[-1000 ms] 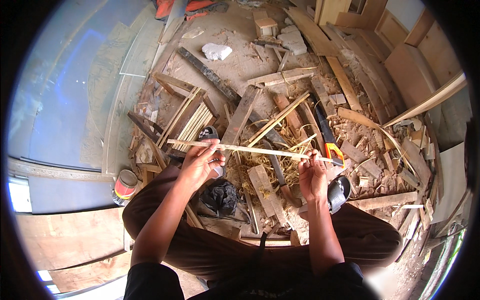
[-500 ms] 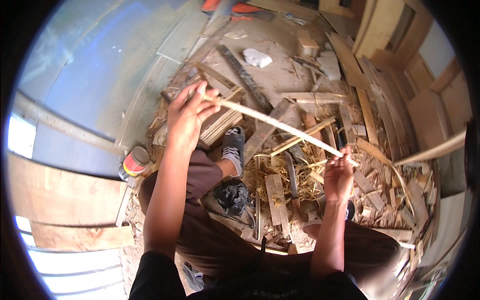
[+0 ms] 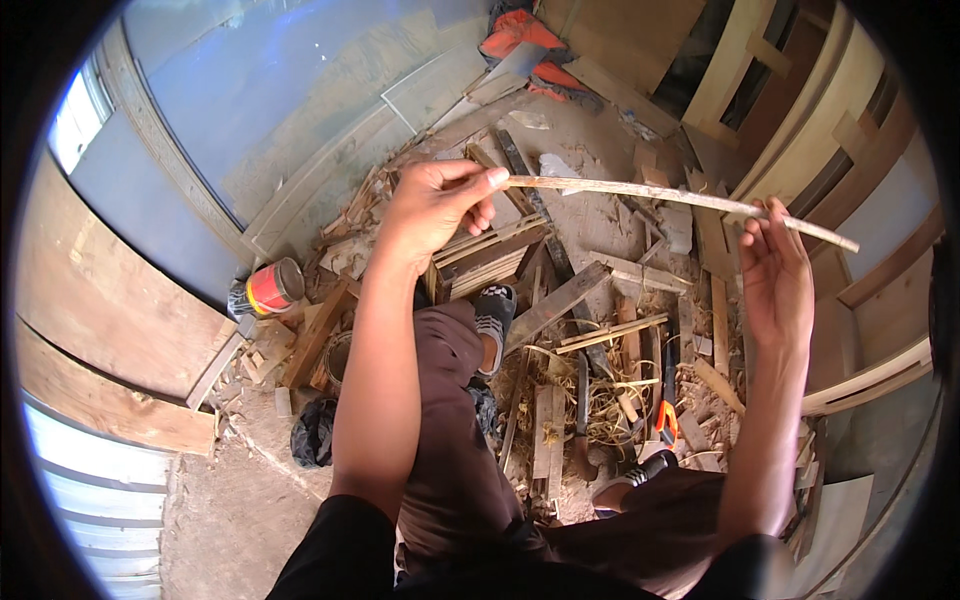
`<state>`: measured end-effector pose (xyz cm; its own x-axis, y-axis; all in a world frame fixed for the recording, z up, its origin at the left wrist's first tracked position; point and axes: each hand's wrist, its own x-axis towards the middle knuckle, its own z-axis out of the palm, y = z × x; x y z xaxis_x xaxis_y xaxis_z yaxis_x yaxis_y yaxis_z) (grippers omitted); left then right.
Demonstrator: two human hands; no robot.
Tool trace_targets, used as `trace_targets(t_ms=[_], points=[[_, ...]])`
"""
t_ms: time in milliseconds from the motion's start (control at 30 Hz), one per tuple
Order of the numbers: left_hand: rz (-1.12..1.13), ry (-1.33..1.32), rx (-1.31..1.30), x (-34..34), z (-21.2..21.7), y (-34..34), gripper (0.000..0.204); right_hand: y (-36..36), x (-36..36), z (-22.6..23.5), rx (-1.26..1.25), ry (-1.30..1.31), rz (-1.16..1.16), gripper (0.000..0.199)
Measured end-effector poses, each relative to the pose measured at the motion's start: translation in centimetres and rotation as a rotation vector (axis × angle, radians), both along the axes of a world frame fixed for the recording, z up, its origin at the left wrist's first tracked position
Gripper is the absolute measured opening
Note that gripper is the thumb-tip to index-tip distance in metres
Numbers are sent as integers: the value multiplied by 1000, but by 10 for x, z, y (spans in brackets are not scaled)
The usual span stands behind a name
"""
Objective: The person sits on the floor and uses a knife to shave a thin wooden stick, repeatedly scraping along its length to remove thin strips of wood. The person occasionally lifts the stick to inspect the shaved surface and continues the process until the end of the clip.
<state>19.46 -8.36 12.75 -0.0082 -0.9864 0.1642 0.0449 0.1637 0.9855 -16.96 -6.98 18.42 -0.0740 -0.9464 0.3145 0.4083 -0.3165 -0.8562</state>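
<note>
person seated low on the floor, knees up, dark brown trousers, black sleeves. both arms raised in front.

left hand holds one end of a thin pale wooden strip; fingers curled tight, thumb pinching the strip's end against the forefinger. the strip runs from there across to the right, sloping slightly down, held up in the air above the litter.

right hand stands upright under the strip's far part, palm toward the person, fingers spread loosely and narrow; fingertips meet the strip from below. whether they grip it or only prop it, cannot tell. a short length of strip sticks out past this hand.

below, between the feet: heap of offcuts and curled shavings, flat slats, a stack of thin laths. an orange-handled tool lies in the shavings near the right knee. a black and white checked shoe shows by the left knee, another shoe lower right.

left of the person: a red and yellow can on its side, a black crumpled bag nearer, boards leaning along the blue-grey wall. far off at top, an orange and grey bundle. pale timber frames stand along the right.
</note>
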Motion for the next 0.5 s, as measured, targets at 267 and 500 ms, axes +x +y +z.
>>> trace_targets(t_ms=[267, 500], points=[[24, 142, -45, 29, 0, 9, 25, -39, 39, 55, 102, 219, -47, 23], [130, 76, 39, 57, -16, 6, 26, -95, 78, 14, 283, 185, 119, 18]])
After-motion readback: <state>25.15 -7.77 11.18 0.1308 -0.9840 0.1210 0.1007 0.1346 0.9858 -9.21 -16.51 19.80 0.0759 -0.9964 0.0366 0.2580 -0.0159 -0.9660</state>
